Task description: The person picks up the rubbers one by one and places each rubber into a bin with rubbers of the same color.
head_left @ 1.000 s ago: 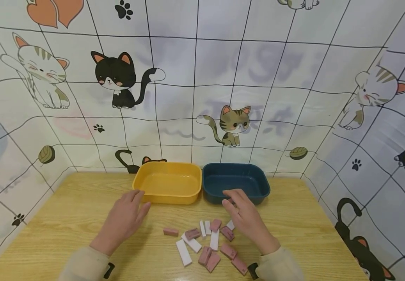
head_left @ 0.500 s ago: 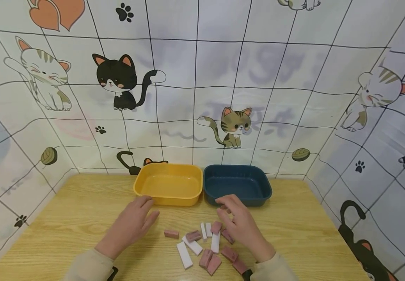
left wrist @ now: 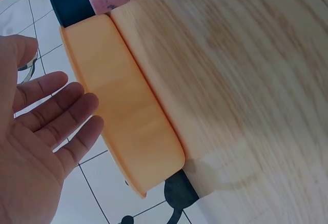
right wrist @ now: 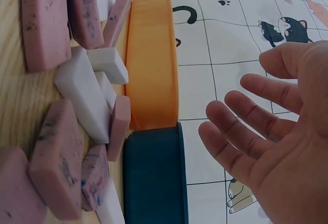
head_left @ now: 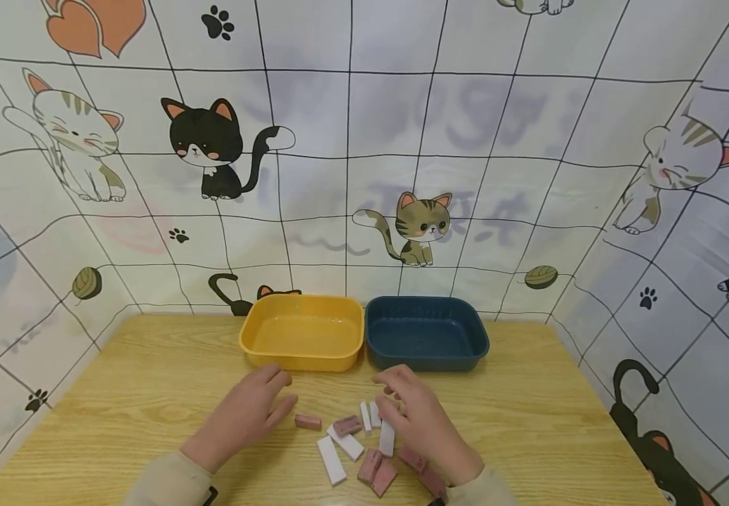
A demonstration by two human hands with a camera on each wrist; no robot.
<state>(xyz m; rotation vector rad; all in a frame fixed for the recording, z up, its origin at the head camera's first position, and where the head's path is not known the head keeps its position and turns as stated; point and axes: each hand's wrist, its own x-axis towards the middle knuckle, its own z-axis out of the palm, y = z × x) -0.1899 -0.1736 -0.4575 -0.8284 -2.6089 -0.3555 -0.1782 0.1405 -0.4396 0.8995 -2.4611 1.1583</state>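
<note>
My left hand hovers left of the scattered erasers, its thumb close to a lone small pink eraser. Relaxed, slightly bent fingers and an empty palm show in the left wrist view. My right hand hangs over the right part of the group, hiding some pieces beneath it. It is empty too, fingers spread and loosely bent in the right wrist view. Several smudged pink erasers and white erasers lie mixed on the wood; one white eraser is at the near left.
Behind the erasers, a yellow bin and a dark blue bin stand side by side. Both look empty inside. The wooden table ends at a wall covering printed with cats.
Both hands have drawn nearer the body and toward each other. The right hand has moved left, over the erasers. Bins and erasers stay in place.
</note>
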